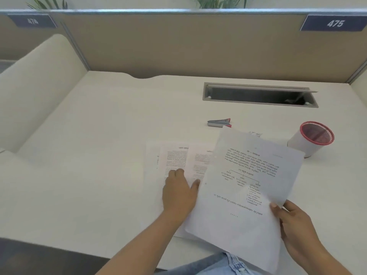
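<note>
The white desk [99, 135] carried the work toward the middle of the frame. There, a few loose printed pages [178, 157] lay flat and fanned slightly apart, their text upside down to the camera. The left hand [179, 192] rested palm down on their near part. Its fingers were bent at the knuckles and pressing the pages rather than gripping them, and its thumb was spread toward the right.

Above and to the right, a grey stapler [219, 122] with red ends lay on the desk, untouched, just beyond the far corner of the raised page. That single printed sheet [248, 175], with text and a small branching diagram, was held off the desk and tilted, overlapping the right edge of the flat pages. A small glinting heap [255, 133] showed past its top edge, too small to identify.

The right hand [294, 221] pinched the sheet's right edge, near the lower corner, between thumb and fingers. A red-rimmed mesh pen cup [311, 138] stood upright at the right of the frame, well apart from both hands.

The step in hand looked like gathering the pages into one set, probably for stapling. The next move would call for lowering the sheet onto the flat pages and squaring the edges under the left hand. The sheet would have to stay clear of the stapler.
</note>
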Demonstrator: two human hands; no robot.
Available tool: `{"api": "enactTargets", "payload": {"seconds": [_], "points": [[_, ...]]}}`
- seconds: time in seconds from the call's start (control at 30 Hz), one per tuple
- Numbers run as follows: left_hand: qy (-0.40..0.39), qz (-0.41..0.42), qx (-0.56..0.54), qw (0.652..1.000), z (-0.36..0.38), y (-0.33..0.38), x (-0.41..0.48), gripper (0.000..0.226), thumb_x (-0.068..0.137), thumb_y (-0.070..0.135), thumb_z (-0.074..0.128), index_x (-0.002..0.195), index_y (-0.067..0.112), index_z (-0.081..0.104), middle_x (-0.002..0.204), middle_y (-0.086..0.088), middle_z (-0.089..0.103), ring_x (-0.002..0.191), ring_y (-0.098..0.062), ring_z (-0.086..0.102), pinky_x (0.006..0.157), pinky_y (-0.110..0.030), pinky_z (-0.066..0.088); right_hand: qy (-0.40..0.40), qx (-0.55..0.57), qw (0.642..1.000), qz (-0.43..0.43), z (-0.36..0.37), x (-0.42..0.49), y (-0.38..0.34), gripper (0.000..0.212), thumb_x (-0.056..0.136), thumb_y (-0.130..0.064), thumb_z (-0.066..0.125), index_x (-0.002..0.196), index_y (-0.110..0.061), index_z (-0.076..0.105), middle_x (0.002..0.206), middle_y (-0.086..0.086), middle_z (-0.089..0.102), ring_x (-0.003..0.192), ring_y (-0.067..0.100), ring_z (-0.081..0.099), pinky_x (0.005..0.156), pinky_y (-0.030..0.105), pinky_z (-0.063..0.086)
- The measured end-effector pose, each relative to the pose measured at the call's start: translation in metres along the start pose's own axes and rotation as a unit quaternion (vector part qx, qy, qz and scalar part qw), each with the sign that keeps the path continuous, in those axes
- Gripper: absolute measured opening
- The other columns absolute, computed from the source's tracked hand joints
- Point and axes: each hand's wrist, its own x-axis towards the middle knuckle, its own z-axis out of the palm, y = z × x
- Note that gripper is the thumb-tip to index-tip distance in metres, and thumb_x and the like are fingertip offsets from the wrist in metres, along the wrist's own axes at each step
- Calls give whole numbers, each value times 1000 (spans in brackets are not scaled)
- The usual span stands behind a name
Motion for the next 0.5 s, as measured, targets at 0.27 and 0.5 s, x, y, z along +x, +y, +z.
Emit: {"api": "enactTargets", "payload": {"seconds": [0.27,0.5], "points": [[-25,-34,60,997,19,8,9,72,73,55,79,118,10,46,117,-7,51,105,-25,56,82,-34,47,-3,20,1000,22,-11,-1,-3,22,94,-4,52,106,-14,68,98,5,77,78,21,75,59,30,61],[-89,-7,-178,980,7,3,15,16,95,26,64,107,17,61,99,1,68,91,-22,65,79,-37,54,-1,20,1000,15,-10,3,-9,24,94,-5,52,109,-13,68,103,8,76,85,23,74,70,39,61]]}}
